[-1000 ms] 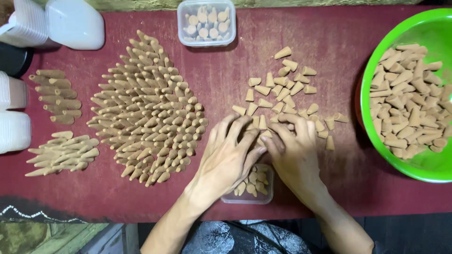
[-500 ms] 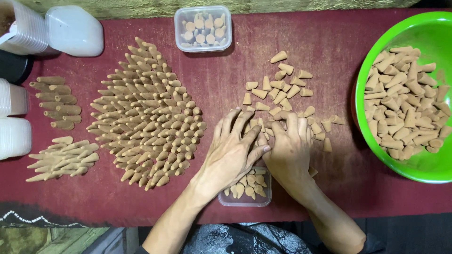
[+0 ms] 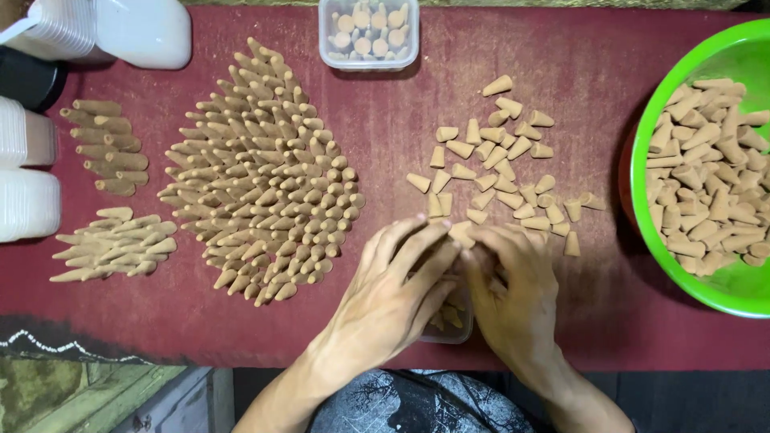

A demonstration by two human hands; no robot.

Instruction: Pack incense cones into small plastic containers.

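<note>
My left hand (image 3: 393, 293) and my right hand (image 3: 513, 293) lie side by side, palms down, over a small clear plastic box (image 3: 449, 325) at the near edge of the dark red cloth (image 3: 593, 305). Their fingertips meet on tan incense cones at the near end of a loose scatter of cones (image 3: 501, 172). The box holds a few cones and is mostly hidden under my hands. What the fingers grip is hidden.
A big fan-shaped pile of cones (image 3: 269, 172) lies left of centre, with two small bundles (image 3: 108, 144) (image 3: 116, 244) further left. A green bowl (image 3: 706, 289) full of cones stands at the right. A filled clear box (image 3: 369, 32) and white containers (image 3: 144, 28) stand at the far edge.
Both hands have drawn back slightly toward me, with the fingertips gathering cones over the small box. The view has shifted a little.
</note>
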